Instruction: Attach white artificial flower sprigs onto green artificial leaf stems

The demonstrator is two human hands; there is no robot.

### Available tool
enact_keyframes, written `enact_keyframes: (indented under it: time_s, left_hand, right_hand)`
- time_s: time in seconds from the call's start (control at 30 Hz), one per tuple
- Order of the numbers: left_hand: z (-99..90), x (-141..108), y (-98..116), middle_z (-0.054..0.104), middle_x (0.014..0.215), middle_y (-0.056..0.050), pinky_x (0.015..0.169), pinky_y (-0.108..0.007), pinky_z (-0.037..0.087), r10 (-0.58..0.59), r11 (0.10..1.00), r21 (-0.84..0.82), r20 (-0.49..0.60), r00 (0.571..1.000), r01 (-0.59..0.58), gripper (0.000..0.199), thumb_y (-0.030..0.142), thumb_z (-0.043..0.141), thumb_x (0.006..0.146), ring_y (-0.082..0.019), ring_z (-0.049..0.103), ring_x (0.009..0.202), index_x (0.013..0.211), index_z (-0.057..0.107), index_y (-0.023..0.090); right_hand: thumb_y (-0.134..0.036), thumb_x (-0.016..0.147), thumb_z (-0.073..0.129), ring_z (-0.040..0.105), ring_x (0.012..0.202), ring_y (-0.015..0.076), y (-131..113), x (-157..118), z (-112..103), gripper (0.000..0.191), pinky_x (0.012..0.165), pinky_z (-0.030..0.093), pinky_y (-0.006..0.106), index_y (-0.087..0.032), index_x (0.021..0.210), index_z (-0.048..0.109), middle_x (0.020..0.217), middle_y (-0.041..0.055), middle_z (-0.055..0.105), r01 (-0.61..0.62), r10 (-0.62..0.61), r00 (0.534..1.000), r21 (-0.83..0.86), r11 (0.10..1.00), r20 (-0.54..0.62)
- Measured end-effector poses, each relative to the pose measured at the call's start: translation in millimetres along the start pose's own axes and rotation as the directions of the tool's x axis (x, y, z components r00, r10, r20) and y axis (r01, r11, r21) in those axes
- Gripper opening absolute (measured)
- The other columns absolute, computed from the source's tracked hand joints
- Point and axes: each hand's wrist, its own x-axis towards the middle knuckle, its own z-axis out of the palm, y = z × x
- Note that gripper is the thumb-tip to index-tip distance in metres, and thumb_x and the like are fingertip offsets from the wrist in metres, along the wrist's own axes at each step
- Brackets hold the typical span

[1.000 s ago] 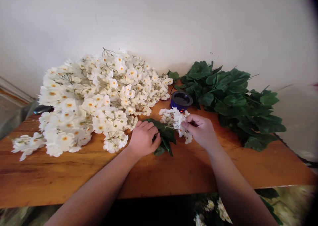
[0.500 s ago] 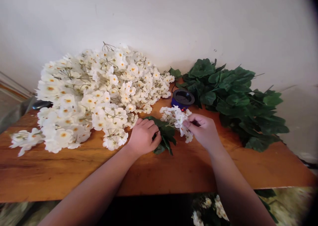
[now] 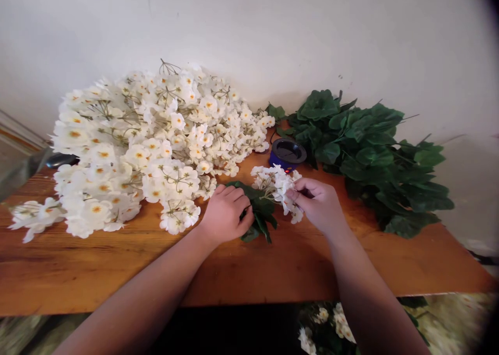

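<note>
While the left hand (image 3: 226, 213) lies curled over a small bunch of green leaves (image 3: 263, 212) near the middle of the wooden table (image 3: 273, 272), its knuckles block my view of the palm, and I can't tell whether the fingers are clamped on a stem under there. Only the leaves' outer ends show, poking out past the knuckles and thumb. The right hand (image 3: 322, 201) I can read better: thumb and forefinger are pinched together on the edge of a white flower sprig (image 3: 278, 188), its other fingers folded partly out of sight. The sprig's thin stems run toward the leaves, but where they end is lost in the foliage. Just behind stands a round blue device (image 3: 288, 152) with a black top, its lower front covered by petals, a small red light (image 3: 287, 171) showing above them. A heap of white flowers (image 3: 163, 131) partly hides a dark, shiny object (image 3: 62, 160) I can't identify; a heap of dark leaves (image 3: 366, 152) lies opposite. Below the table edge, more blossoms (image 3: 339, 321) sink into shadow, cut off by the right forearm.
</note>
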Motion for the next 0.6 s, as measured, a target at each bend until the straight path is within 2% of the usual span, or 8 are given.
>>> enact_keyframes:
  time_s: [0.17, 0.23, 0.3, 0.37, 0.43, 0.47, 0.53, 0.6]
  left_hand:
    - [-1.7, 0.9, 0.0, 0.057, 0.075, -0.005, 0.071, -0.036, 0.033, 0.053, 0.999, 0.007, 0.033, 0.998, -0.053, 0.022, 0.025, 0.046, 0.088, -0.019, 0.049, 0.074, 0.071, 0.060, 0.018]
    - [-3.8, 1.7, 0.2, 0.057, 0.075, -0.005, 0.071, -0.036, 0.033, 0.068, 0.998, 0.012, 0.040, 0.997, -0.068, 0.025, 0.025, 0.044, 0.090, -0.019, 0.049, 0.074, 0.071, 0.059, 0.018]
    - [-5.9, 2.2, 0.3, 0.057, 0.076, -0.006, 0.071, -0.037, 0.033, 0.092, 0.996, 0.007, 0.043, 0.995, -0.092, 0.027, 0.025, 0.043, 0.092, -0.020, 0.049, 0.075, 0.072, 0.060, 0.017]
    - [-7.4, 2.3, 0.2, 0.058, 0.077, -0.006, 0.071, -0.037, 0.034, 0.118, 0.993, -0.009, 0.043, 0.992, -0.118, 0.027, 0.026, 0.043, 0.092, -0.020, 0.049, 0.074, 0.074, 0.061, 0.017]
    - [-8.0, 2.3, -0.4, 0.058, 0.077, -0.006, 0.071, -0.037, 0.034, 0.149, 0.988, -0.039, 0.051, 0.988, -0.147, 0.026, 0.026, 0.044, 0.092, -0.020, 0.049, 0.074, 0.075, 0.061, 0.017]
    - [-8.1, 2.3, -0.9, 0.057, 0.077, -0.006, 0.071, -0.037, 0.034, 0.161, 0.986, -0.058, 0.059, 0.985, -0.158, 0.025, 0.026, 0.045, 0.092, -0.020, 0.049, 0.074, 0.075, 0.061, 0.017]
    - [-8.4, 2.5, -2.4, 0.057, 0.077, -0.005, 0.072, -0.036, 0.035, 0.177, 0.980, -0.104, 0.076, 0.981, -0.169, 0.023, 0.024, 0.047, 0.091, -0.020, 0.050, 0.075, 0.075, 0.061, 0.017]
    - [-9.4, 2.9, -4.0, 0.058, 0.078, -0.005, 0.073, -0.035, 0.036, 0.180, 0.973, -0.159, 0.084, 0.980, -0.165, 0.022, 0.023, 0.047, 0.092, -0.019, 0.051, 0.077, 0.076, 0.061, 0.017]
  right_hand:
    - [-0.038, 0.081, 0.070, 0.052, 0.060, 0.0139, 0.5, 0.2, -2.4, 0.025, 0.057, 0.041, 0.027, -0.021, 0.069, 0.055, 0.071, 0.0007, 0.058, 0.056, -0.056, 0.997, 0.009, 0.998, 0.045]
    - [-0.036, 0.082, 0.069, 0.059, 0.076, 0.0171, -3.2, -0.1, -5.5, 0.021, 0.067, 0.047, 0.029, -0.021, 0.074, 0.057, 0.088, 0.0043, 0.062, 0.151, -0.153, 0.986, 0.041, 0.988, 0.067]
    - [-0.034, 0.081, 0.072, 0.060, 0.100, 0.0216, -7.1, -1.3, -8.7, 0.017, 0.081, 0.049, 0.032, -0.023, 0.084, 0.060, 0.113, 0.0076, 0.060, 0.259, -0.266, 0.957, 0.073, 0.963, 0.116]
    - [-0.033, 0.076, 0.077, 0.057, 0.112, 0.0236, -9.3, -3.0, -10.2, 0.031, 0.087, 0.049, 0.033, -0.025, 0.101, 0.059, 0.127, 0.0085, 0.055, 0.284, -0.299, 0.933, 0.099, 0.954, 0.201]
    - [-0.032, 0.074, 0.079, 0.061, 0.105, 0.0221, -8.9, -4.4, -8.7, 0.049, 0.084, 0.051, 0.032, -0.026, 0.116, 0.055, 0.124, 0.0080, 0.059, 0.222, -0.243, 0.928, 0.105, 0.969, 0.282]
    - [-0.031, 0.074, 0.078, 0.063, 0.098, 0.0207, -7.9, -4.7, -7.0, 0.052, 0.081, 0.051, 0.031, -0.026, 0.120, 0.054, 0.119, 0.0072, 0.062, 0.188, -0.209, 0.929, 0.097, 0.977, 0.306]
    - [-0.032, 0.076, 0.076, 0.064, 0.089, 0.0190, -5.2, -3.8, -2.6, 0.046, 0.077, 0.051, 0.030, -0.024, 0.118, 0.060, 0.109, 0.0055, 0.066, 0.157, -0.169, 0.934, 0.064, 0.986, 0.316]
    - [-0.033, 0.075, 0.076, 0.065, 0.083, 0.0185, -2.7, -1.8, 1.1, 0.035, 0.074, 0.050, 0.030, -0.022, 0.107, 0.069, 0.100, 0.0045, 0.070, 0.154, -0.155, 0.942, 0.024, 0.988, 0.299]
